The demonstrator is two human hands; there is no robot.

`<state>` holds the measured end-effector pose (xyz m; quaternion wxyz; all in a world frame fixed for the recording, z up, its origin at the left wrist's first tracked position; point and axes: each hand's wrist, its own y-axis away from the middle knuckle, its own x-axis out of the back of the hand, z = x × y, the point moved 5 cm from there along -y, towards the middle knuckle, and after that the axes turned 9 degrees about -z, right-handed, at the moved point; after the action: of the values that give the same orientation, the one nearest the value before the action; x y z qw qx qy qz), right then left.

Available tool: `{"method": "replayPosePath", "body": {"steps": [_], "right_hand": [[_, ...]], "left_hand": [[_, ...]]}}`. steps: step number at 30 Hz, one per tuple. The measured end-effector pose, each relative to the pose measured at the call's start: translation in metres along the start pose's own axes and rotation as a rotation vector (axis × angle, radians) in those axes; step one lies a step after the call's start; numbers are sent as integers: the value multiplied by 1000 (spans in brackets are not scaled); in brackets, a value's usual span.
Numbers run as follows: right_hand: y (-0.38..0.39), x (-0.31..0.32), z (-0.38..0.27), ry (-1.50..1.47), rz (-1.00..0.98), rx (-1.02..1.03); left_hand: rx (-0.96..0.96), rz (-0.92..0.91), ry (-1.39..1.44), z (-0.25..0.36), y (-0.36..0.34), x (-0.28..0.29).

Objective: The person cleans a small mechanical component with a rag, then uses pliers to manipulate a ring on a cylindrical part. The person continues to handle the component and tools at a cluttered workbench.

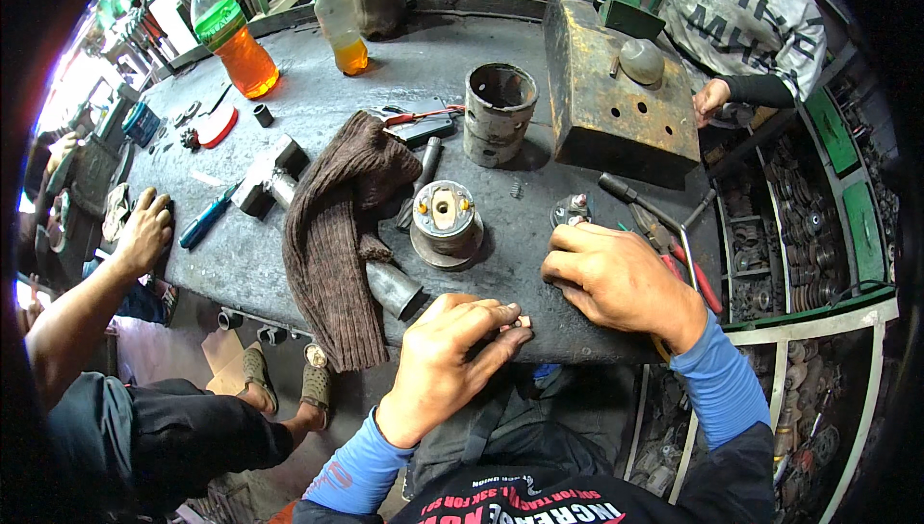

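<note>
A small pale block peeks out, pinched, at the workbench's near edge. Beyond, a round metal part sits partly covered.

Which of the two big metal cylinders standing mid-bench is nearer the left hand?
The cylinder with two yellow spots on top, beyond the left hand; the other cylinder is open-topped and stands farther back.

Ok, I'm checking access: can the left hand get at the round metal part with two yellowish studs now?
Probably yes: the round metal part stands just beyond the left hand, with nothing visible between them, though the hand pinches a small pale piece.
</note>
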<state>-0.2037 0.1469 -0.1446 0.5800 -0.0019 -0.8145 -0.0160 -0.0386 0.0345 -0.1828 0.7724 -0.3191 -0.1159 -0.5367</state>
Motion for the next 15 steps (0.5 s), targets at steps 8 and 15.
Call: {"method": "replayPosePath", "body": {"steps": [8,15], "right_hand": [[2,-1,-5,-10,-97,85],[-1,-3,2,-102,-40,71]], "left_hand": [[0,-10,-10,1,1,0],[-6,-19,-42,1,3,0]]}}
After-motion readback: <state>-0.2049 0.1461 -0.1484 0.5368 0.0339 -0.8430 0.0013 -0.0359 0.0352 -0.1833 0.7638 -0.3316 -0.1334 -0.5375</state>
